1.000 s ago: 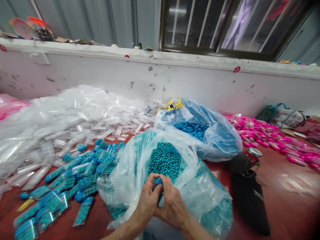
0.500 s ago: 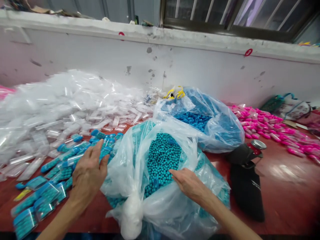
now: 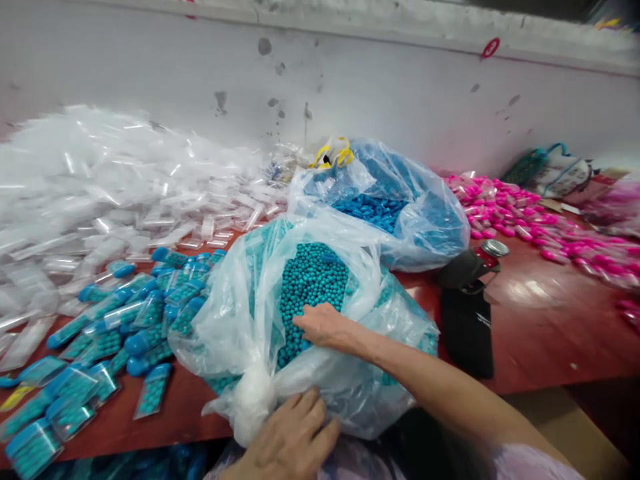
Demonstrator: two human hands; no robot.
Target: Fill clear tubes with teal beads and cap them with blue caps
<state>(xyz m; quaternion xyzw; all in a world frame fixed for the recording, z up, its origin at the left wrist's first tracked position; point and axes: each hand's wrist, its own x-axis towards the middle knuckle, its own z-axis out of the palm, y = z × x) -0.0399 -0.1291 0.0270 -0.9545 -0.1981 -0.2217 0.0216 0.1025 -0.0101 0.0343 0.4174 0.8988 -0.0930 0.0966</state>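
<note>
A clear plastic bag (image 3: 225, 313) full of small teal beads (image 3: 313, 273) stands open at the table's front edge, its knotted end towards me. My right hand (image 3: 323, 325) is at the bag's opening, fingers drawn together at the beads; what they hold, if anything, is hidden. Low in front of the bag, my left hand (image 3: 295, 433) lies against the plastic, back up, fingers somewhat spread and nothing visible in it. To the left lie flat clear tubes with blue caps, filled with teal beads (image 3: 105, 343).
Empty clear tubes (image 3: 125, 180) are heaped at the left. Behind the bead bag sits a bag of blue caps (image 3: 373, 212). A jar (image 3: 493, 253), a black pouch (image 3: 466, 333) and pink-capped pieces (image 3: 525, 220) lie on the right of the red table (image 3: 550, 320).
My left hand has moved from above the filled tubes to the front of the bag. My right hand has shifted further over the beads. The camera view has tilted down and right.
</note>
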